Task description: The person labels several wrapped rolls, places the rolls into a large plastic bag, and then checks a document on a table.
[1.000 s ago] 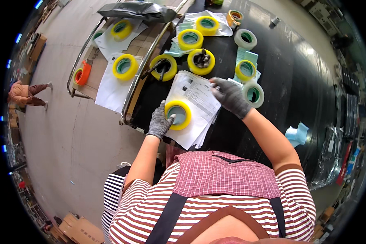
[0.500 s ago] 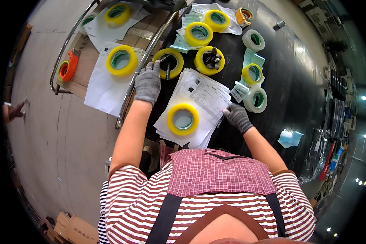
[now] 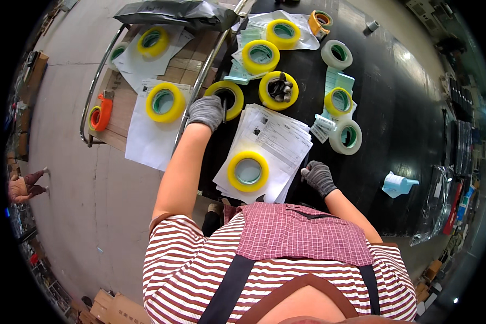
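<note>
My left hand (image 3: 206,113), in a grey knit glove, is closed at the near left side of a yellow tape roll (image 3: 235,112). Its fingers are curled round a black pen (image 3: 224,110), whose shaft shows upright beside the fingertips. My right hand (image 3: 319,179), also gloved, hovers just right of a stack of printed sheets (image 3: 279,135) with its fingers curled in. Whether anything is inside that hand is hidden. On the stack's lower part lies another yellow tape roll (image 3: 248,171). A third roll (image 3: 278,90) beyond the stack has dark glove-like items in its hole.
A cart with a metal rail (image 3: 204,73) stands at left, bearing papers, tape rolls, an orange tape dispenser (image 3: 106,112) and a black plastic bag (image 3: 178,14). Clear and yellow rolls (image 3: 344,136) sit on light-green slips on the black table (image 3: 383,119). A person (image 3: 24,186) is far left.
My left hand has gone from lying with stretched fingers beside the tape roll to curling round the pen. My right hand has drawn back from the paper edge. The view has shifted slightly.
</note>
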Motion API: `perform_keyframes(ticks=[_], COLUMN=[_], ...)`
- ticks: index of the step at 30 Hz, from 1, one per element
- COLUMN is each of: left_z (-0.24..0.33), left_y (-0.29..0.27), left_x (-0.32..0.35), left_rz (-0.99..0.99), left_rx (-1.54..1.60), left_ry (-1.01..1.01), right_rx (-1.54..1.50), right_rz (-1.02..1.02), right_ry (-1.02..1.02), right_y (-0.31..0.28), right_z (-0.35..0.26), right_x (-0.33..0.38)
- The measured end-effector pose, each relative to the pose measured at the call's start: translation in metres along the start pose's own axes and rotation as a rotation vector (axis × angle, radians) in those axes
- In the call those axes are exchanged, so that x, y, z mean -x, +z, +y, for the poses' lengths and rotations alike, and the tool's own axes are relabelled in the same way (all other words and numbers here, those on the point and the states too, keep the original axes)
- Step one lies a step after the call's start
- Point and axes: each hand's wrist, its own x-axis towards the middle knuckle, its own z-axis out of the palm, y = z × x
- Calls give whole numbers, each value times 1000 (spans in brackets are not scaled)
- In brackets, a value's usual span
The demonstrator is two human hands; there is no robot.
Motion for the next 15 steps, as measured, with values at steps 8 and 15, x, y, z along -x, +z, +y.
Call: perform_keyframes(ticks=[8,15], left_z=[3,33], left_y=[-3,72], left_x=[37,116], left_rz=[515,82], left_rx=[314,317], left_ry=[195,370], right_rx=[-864,-1129], right_rz=[-199,-33], right_ry=[61,-166], right_y=[-12,-35], right_z=[18,13], right_x=[17,48])
